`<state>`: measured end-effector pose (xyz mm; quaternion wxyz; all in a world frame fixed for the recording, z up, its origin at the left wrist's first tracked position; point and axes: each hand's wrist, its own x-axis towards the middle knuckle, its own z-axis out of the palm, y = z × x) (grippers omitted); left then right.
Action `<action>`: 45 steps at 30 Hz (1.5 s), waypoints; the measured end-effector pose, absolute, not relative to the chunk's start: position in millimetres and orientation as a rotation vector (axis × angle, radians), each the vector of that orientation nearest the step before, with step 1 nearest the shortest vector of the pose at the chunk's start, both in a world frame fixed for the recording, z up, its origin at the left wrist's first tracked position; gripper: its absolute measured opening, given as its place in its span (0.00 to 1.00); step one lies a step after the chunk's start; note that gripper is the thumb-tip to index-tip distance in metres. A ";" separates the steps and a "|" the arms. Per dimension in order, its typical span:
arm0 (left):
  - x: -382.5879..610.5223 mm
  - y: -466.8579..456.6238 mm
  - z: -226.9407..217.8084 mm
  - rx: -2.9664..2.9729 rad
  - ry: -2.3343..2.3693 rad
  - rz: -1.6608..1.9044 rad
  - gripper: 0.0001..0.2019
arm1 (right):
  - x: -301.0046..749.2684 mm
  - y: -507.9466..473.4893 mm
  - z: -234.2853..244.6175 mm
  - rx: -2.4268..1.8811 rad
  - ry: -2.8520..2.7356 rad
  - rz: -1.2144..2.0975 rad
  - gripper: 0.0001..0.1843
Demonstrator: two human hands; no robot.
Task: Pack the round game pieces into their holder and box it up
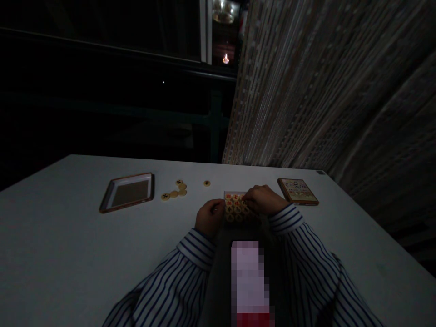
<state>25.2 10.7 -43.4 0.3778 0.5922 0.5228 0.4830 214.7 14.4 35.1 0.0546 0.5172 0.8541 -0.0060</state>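
Note:
In front of me is a small open box [226, 194] filled with rows of round Chinese chess pieces [234, 210], some marked in red and some in dark characters. My left hand [209, 219] is closed at the box's left side, its curled fingers holding the wall. Over the box's right part, my right hand [265, 200] has its fingertips pressed together on the pieces. Those fingers hide whatever lies between them. Several loose pieces [174, 194] lie on the table to the left, and a single piece [207, 183] lies farther right of them.
A shallow rimmed tray [152, 187] rests at the left of the white table [85, 254]. On the right lies a flat box with a printed top [297, 190]. A striped curtain [289, 91] hangs beyond the table's far right edge. The room is dim.

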 end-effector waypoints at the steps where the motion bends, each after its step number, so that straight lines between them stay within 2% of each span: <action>1: 25.3 11.0 -44.0 1.512 1.337 1.236 0.11 | 214.5 14.3 35.3 1.576 2.587 -0.020 0.14; 10: 25.5 10.7 -45.7 1.502 1.354 1.212 0.13 | 216.2 13.3 39.6 1.639 2.586 -0.014 0.16; 20: 26.5 12.3 -54.9 1.545 1.333 1.190 0.14 | 234.8 15.2 37.8 2.045 2.324 0.035 0.19; 28: 24.6 5.3 -51.3 1.614 1.344 1.116 0.17 | 236.3 1.4 18.0 2.216 2.389 -0.194 0.20; 35: 21.0 -5.4 -43.4 1.685 1.346 1.081 0.16 | 228.4 -29.0 -8.1 2.461 2.501 -0.430 0.19; 45: 19.6 -16.9 -39.6 1.758 1.223 1.048 0.18 | 225.7 -37.7 -18.0 2.403 2.720 -0.678 0.20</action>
